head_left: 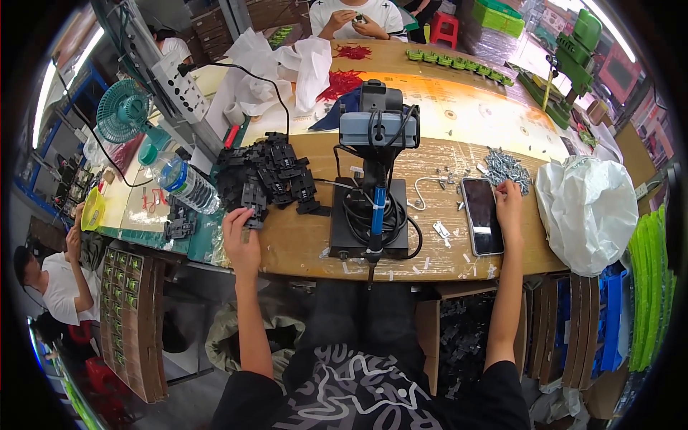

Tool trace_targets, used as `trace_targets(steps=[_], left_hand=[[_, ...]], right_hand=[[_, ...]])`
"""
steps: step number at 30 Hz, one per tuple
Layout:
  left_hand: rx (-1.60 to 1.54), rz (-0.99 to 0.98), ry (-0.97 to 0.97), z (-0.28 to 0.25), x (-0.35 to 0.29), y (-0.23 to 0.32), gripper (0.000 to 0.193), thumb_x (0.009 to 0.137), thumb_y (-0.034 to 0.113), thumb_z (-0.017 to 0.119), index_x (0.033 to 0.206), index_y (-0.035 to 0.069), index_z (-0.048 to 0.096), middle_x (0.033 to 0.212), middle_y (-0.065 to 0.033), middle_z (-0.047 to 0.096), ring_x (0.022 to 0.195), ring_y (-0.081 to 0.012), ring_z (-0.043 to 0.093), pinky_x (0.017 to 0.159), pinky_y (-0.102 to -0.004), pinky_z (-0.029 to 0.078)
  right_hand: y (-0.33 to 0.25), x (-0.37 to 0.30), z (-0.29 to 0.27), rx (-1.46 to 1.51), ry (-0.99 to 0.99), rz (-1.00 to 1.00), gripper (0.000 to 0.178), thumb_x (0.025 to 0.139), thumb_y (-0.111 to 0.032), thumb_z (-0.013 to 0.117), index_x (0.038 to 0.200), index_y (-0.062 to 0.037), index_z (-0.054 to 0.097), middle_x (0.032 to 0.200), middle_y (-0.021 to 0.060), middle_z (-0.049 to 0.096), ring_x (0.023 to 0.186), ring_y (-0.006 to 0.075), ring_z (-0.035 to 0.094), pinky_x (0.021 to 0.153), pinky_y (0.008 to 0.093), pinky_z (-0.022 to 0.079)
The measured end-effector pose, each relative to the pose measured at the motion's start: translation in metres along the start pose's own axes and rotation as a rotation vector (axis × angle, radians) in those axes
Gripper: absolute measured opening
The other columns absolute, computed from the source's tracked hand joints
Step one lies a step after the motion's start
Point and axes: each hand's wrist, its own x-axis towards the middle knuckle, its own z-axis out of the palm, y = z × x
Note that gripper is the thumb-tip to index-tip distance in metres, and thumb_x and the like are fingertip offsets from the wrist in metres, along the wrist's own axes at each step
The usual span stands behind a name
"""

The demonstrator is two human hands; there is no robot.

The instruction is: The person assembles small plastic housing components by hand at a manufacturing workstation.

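Observation:
My left hand [242, 240] grips a black plastic part [252, 203] at the near edge of a heap of similar black parts [276, 163]. My right hand [509, 208] is at the near side of a pile of small silver screws [506, 166], its fingers drawn together; whatever they may pinch is too small to make out. Just left of that hand a dark-screened phone [481, 218] lies flat. Between my hands stands a black box [347, 236] with a coiled cable, and a blue-and-black electric screwdriver [377, 222] hangs upright in front of it, its tip downward.
A water bottle [183, 180] and teal fan [123, 111] stand left of the heap. A white plastic bag [586, 215] sits at the right. Boxed black parts [462, 337] are below the table edge. Across the table, a person [358, 20] handles a small piece beside red pieces [340, 84].

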Motion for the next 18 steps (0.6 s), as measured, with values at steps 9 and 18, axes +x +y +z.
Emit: trace_targets(steps=[9, 18], left_hand=[[-0.357, -0.249, 0.419, -0.005, 0.003, -0.008, 0.012, 0.081, 0.001, 0.054, 0.092, -0.003, 0.052, 0.093, -0.0053, 0.047, 0.085, -0.0134, 0.048, 0.075, -0.0263, 0.043], [-1.061, -0.615, 0.657, -0.024, -0.006, 0.052, 0.017, 0.083, 0.009, 0.046, 0.097, -0.001, 0.047, 0.094, -0.0088, 0.051, 0.084, -0.0175, 0.052, 0.079, -0.0326, 0.043]], right_hand=[[-0.004, 0.001, 0.001, 0.095, 0.053, 0.042, 0.009, 0.077, -0.008, 0.056, 0.078, -0.0007, 0.052, 0.076, 0.0109, 0.052, 0.065, 0.0243, 0.052, 0.059, 0.0330, 0.041], [0.005, -0.015, -0.035, 0.633, 0.229, 0.388, 0.010, 0.082, -0.011, 0.055, 0.086, -0.0018, 0.053, 0.072, 0.0025, 0.054, 0.059, 0.0096, 0.052, 0.054, 0.0221, 0.046]])
